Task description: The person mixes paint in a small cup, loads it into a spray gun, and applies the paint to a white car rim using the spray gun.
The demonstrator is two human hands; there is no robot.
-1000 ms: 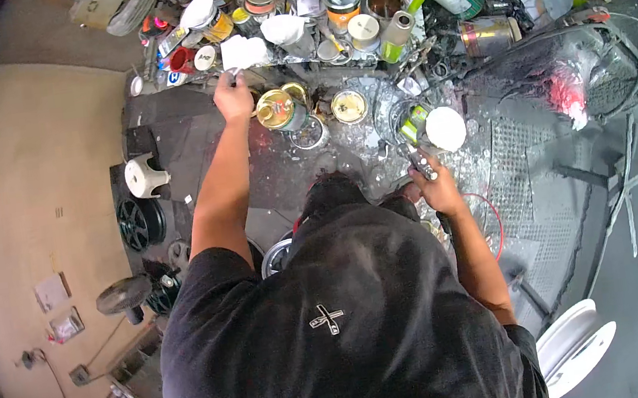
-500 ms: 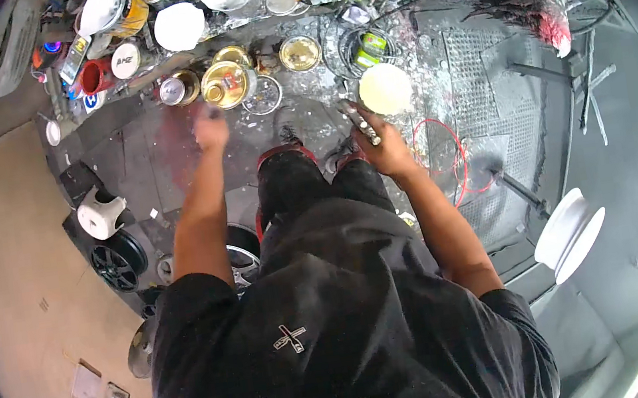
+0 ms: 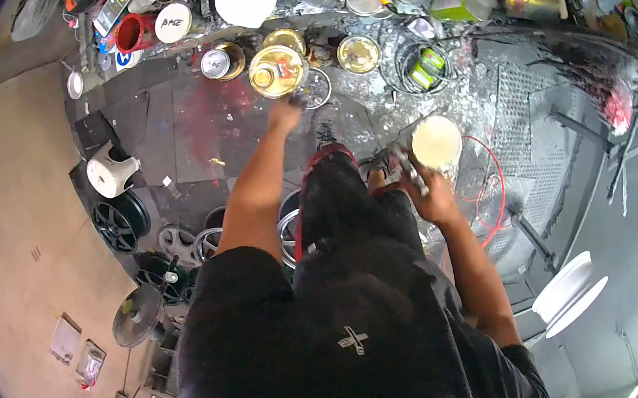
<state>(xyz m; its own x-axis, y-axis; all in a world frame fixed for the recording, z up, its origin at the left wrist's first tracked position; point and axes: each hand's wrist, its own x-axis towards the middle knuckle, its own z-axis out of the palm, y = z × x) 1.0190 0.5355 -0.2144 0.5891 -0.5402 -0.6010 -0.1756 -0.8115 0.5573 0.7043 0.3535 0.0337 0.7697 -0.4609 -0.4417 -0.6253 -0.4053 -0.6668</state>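
My right hand [image 3: 436,198], fingers wrapped round a metal handle, holds what looks like a spray gun [image 3: 410,173]. A round, cream-topped cup [image 3: 436,142] sits on it and hides part of the gun. My left hand [image 3: 286,116] is out ahead, its fingers curled, with a small dark patch at the fingertips that I cannot make out. Just beyond it stands a gold-topped can [image 3: 275,73], apart from or barely touching the hand. Beside that can are a clear round lid [image 3: 316,87], another gold can [image 3: 285,41] and a silver-topped can [image 3: 216,64].
A cluttered bench [image 3: 296,23] with tins and white paper covers runs along the far side. A red hose [image 3: 501,187] loops at my right. Farther right, a white wheel rim [image 3: 569,293] hangs on a stand. Dark wheels [image 3: 119,225] and a white plastic stool-like piece [image 3: 110,174] lie left.
The view has shifted, and most things appear farther right. My left hand has moved right, across the near side of the gold-topped can. My right hand has drawn the spray gun nearer my body.
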